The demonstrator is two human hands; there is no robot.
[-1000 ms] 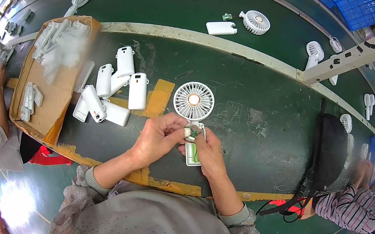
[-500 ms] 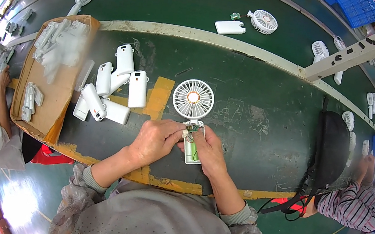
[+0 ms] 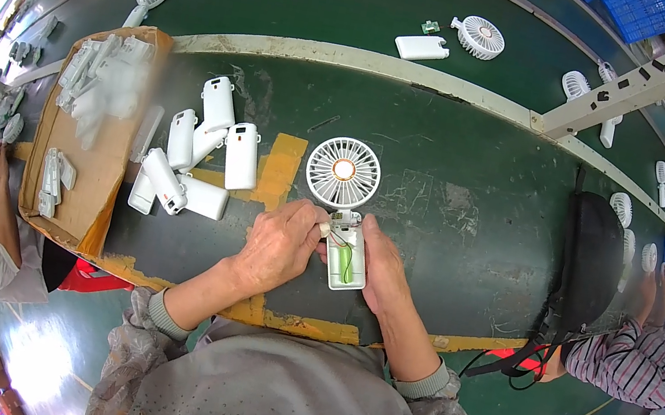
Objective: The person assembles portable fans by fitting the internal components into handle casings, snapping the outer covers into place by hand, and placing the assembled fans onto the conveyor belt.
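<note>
A white handheld fan lies on the green bench in front of me, its round grille facing up. Its handle points toward me with the cover off, showing a green battery cell and thin wires. My right hand grips the handle along its right side, thumb near its top. At the upper left of the handle, my left hand is closed in a pinch on a small whitish piece beside the wires; its exact kind is too small to tell.
Several white handle covers lie in a pile to the left. Beyond them stands a cardboard tray of white parts. A black bag rests at the right. Past the pale rail, a belt carries fans and parts. Co-workers sit both sides.
My right thumb has moved from inside the handle to its right edge, uncovering the battery and wires. Parts on the far belt have shifted slightly right.
</note>
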